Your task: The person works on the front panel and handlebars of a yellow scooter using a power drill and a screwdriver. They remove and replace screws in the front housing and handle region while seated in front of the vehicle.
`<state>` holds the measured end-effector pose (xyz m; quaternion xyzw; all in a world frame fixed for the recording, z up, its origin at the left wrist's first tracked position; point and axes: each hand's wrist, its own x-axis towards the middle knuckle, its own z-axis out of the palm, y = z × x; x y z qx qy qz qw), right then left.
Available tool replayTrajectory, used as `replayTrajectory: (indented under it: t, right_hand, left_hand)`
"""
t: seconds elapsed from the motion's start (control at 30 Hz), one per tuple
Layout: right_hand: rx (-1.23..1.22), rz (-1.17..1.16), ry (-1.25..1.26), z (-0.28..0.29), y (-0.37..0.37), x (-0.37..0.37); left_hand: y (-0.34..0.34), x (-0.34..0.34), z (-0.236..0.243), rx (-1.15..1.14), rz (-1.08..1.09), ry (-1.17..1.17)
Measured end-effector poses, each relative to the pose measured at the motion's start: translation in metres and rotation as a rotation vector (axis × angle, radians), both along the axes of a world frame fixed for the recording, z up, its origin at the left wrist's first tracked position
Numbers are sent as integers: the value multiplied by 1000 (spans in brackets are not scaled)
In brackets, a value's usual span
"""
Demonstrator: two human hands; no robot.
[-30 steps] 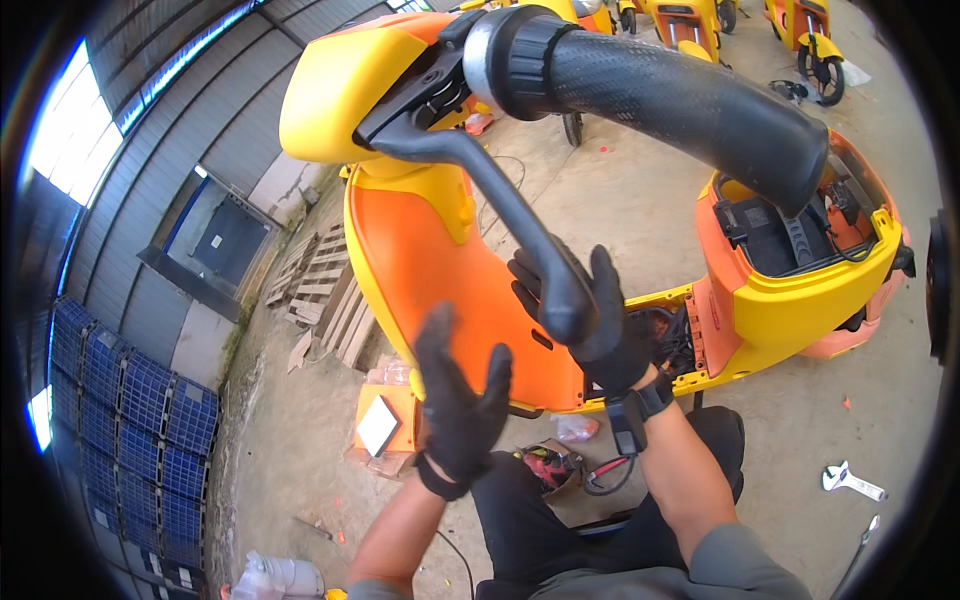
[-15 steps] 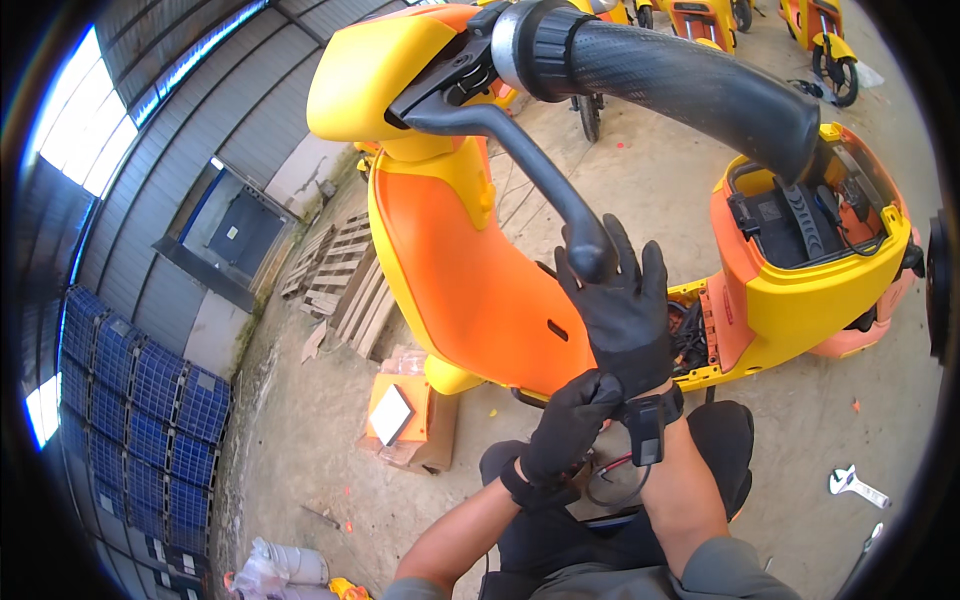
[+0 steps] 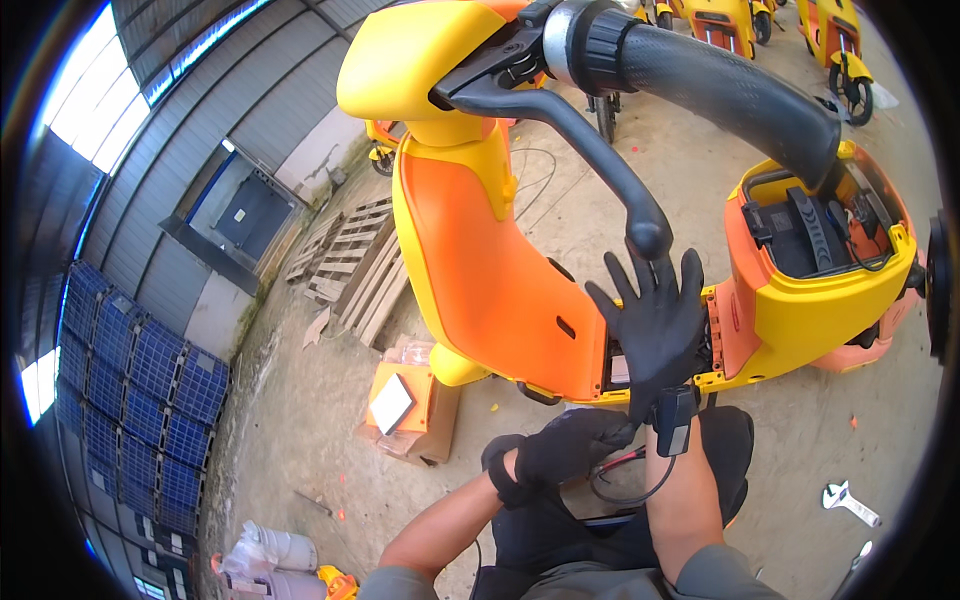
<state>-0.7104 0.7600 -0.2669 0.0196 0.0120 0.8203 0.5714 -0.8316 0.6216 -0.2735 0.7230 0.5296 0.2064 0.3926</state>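
My right hand [image 3: 655,335], in a black work glove, is raised with fingers spread, under the ball end of a black brake lever [image 3: 590,150]. A small black device [image 3: 675,420] is strapped to that wrist, with a cable running from it. My left hand [image 3: 570,447], also gloved in black, is closed at the right glove's cuff [image 3: 642,402], seemingly pinching its edge; its fingertips are partly hidden. Before me stands a yellow and orange scooter [image 3: 490,290] with a ribbed black handlebar grip [image 3: 730,85]. Its rear compartment [image 3: 810,228] and part of its floor are uncovered.
An adjustable wrench [image 3: 850,504] lies on the concrete at right. To the left are a cardboard box [image 3: 440,425] with a white item on top, wooden pallets [image 3: 350,250] and stacked blue crates [image 3: 150,400]. More scooters [image 3: 715,20] stand at the back.
My right hand has moved down and right, fingers spreading wider. My left hand has lowered slightly, staying at the cuff. The scooter has shifted rightward in view.
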Motion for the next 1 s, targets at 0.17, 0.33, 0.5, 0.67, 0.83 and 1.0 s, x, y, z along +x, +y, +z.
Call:
replayTrajectory:
  t: [0.17, 0.33, 0.5, 0.67, 0.83, 1.0]
  right_hand:
    - [110, 36, -228, -19, 0, -10]
    - [440, -153, -1003, -66, 6, -48]
    - [822, -371, -2007, -139, 20, -67]
    - [1113, -417, -1751, -245, 8, -80]
    - [1056, -337, -2016, -299, 6, -92]
    - [1192, -531, -2098, -296, -1, -88]
  left_hand:
    - [-11, 0, 8, 150, -143, 74]
    - [0, -5, 5, 252, 201, 295]
    - [19, 5, -13, 566, 545, 35]
    - [20, 6, -34, 427, 352, 307]
    - [16, 2, -49, 279, 252, 358]
    - [14, 2, -51, 207, 223, 417]
